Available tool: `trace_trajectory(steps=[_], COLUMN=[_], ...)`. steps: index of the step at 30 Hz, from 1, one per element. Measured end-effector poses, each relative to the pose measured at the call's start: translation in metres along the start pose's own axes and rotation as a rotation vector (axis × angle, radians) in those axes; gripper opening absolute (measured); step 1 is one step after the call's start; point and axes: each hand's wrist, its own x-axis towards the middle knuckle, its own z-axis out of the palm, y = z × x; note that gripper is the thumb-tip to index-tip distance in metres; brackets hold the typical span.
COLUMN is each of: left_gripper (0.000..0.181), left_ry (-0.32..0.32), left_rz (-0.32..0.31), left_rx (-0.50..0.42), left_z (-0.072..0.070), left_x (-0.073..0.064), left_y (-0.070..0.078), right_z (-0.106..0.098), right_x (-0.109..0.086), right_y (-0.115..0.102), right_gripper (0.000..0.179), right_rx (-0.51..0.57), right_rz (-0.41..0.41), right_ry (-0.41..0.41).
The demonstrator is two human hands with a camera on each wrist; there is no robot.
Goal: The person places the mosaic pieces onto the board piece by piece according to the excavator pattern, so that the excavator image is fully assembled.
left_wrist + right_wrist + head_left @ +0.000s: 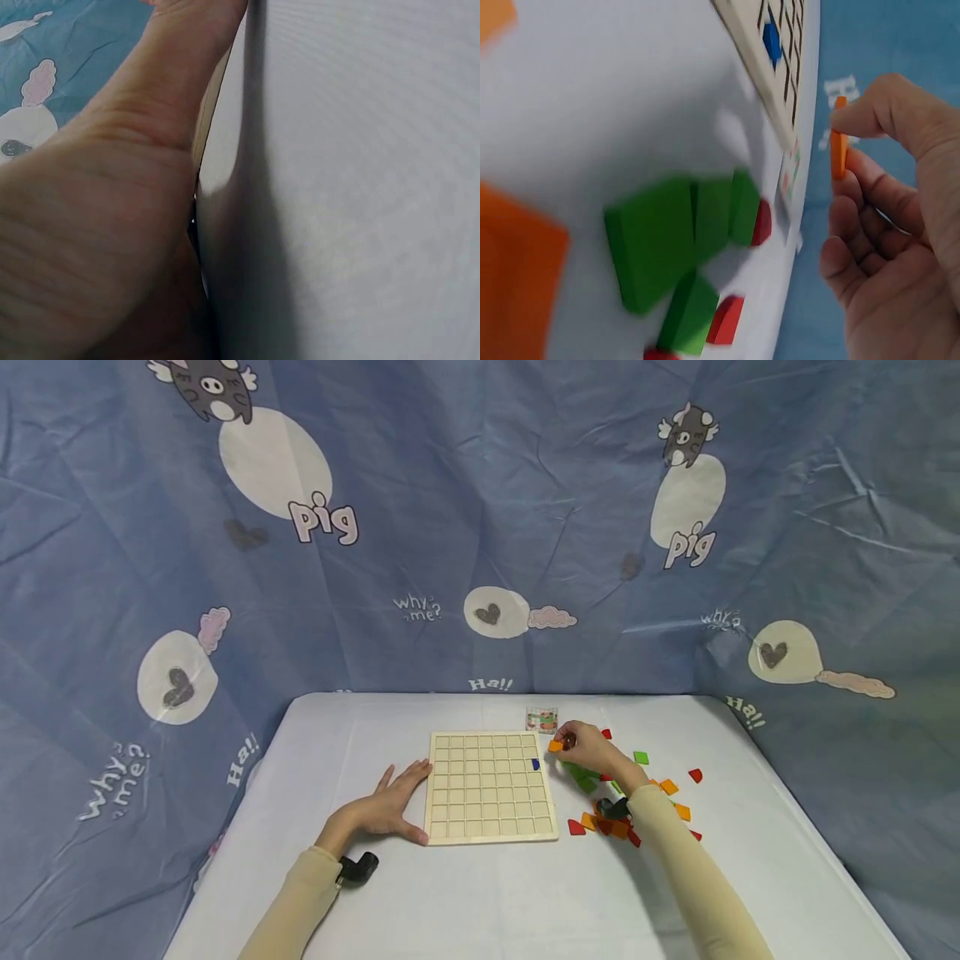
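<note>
A pale wooden grid board (491, 789) lies on the white table, and one blue piece (536, 764) sits in a cell by its right edge. The left hand (386, 806) rests along the board's left side, fingers spread, fingertips and thumb right at the edge. In the left wrist view the palm (90, 217) fills the left half. Beside the board's upper right, the right hand (588, 747) pinches an orange tile (840, 139) between thumb and forefinger, its other fingers curled below. Green tiles (656, 240) lie beneath this hand.
Loose red, orange and green tiles are scattered right of the board, among them a red one (696, 775) and a green one (641, 757). A small printed card (542, 719) lies behind the board's right corner. A blue patterned cloth (420, 527) hangs behind the table (465, 902).
</note>
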Motion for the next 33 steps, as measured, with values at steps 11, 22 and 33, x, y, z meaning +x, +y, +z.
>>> trace_trajectory(steps=[11,22,33], left_gripper=[0.133,0.132,0.132], left_ry=[-0.001,0.002,0.001], left_rz=[-0.004,0.003,0.001], left_rx=[0.012,0.006,0.005], left_z=[0.0,0.002,0.001], left_x=[0.002,0.002,0.002], left_y=[-0.002,-0.003,-0.002], right_z=[0.025,0.033,0.031], right_x=[-0.018,-0.016,-0.015], right_y=[-0.019,-0.019,-0.021], right_gripper=[0.025,0.02,0.018], right_rx=[-0.051,-0.125,-0.136], right_rz=[-0.185,-0.222,-0.214], right_ry=[-0.103,-0.11,-0.152])
